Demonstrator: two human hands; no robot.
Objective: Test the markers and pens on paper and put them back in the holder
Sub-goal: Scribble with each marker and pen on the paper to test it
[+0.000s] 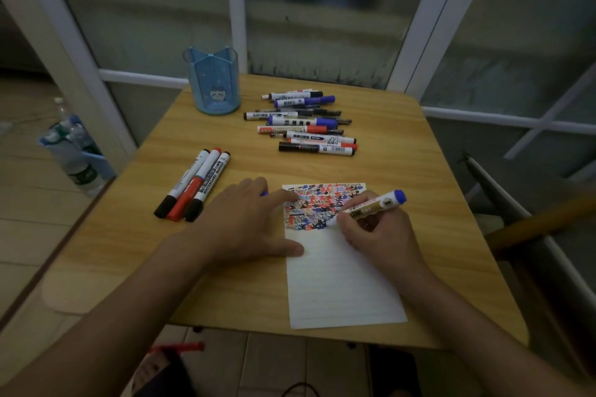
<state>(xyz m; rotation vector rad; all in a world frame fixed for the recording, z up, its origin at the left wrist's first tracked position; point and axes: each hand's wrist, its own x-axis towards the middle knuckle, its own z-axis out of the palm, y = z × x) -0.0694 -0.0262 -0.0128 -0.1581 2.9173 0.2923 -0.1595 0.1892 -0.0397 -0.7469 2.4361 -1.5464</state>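
- On my left, three markers (193, 185) lie side by side on the table (135, 235), long axes running near-left to far-right.
- The blue holder (213, 80) stands upright at the far edge.
- My left hand (248, 222) lies flat, fingers spread, pressing the paper (338, 284) at its left edge.
- A row of markers (309, 122) lies crosswise behind.
- My right hand (377, 232) grips a blue marker (371, 208), tip down-left on the paper, blue end up-right.
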